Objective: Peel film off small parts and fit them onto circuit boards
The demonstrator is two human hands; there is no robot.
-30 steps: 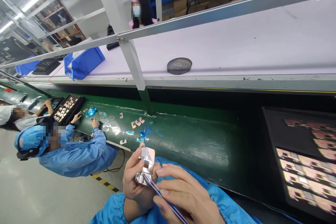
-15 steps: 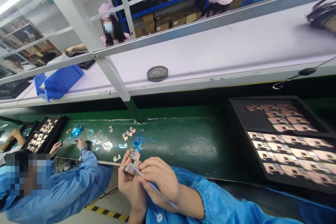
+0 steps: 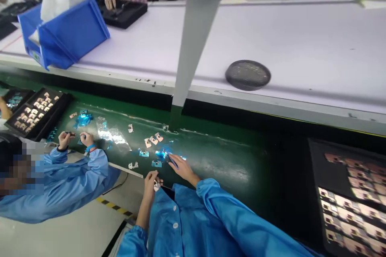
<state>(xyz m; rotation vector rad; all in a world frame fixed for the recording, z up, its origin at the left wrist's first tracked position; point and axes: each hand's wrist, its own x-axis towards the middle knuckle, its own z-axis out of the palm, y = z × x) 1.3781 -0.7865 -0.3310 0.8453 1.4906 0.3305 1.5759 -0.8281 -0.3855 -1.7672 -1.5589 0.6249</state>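
Observation:
My left hand (image 3: 150, 184), near the bench's front edge, is closed on a small flat metal part (image 3: 157, 185) with a cut-out; the fingers cover some of it. Farther forward, my right hand (image 3: 181, 167) pinches a slim tweezers-like tool (image 3: 173, 161). The tool's tip is at a crumpled pile of shiny blue film (image 3: 162, 154); whether it touches is too small to tell. Close by lie blue-covered parts (image 3: 156, 164), several copper-coloured parts (image 3: 153, 140) and a silvery part (image 3: 133, 165) on the green bench (image 3: 211, 156).
On the right is a black tray (image 3: 319, 160) with rows of metal parts. A post (image 3: 193, 40) rises from the bench. A round dark dish (image 3: 248, 75) and a blue bin (image 3: 69, 28) stand on the white shelf. At left, a co-worker in blue (image 3: 75, 180) handles small pieces.
My right hand has moved away from the metal part, forward to the blue film, with the tool. My left hand has lowered slightly with the part. The view has shifted down and left.

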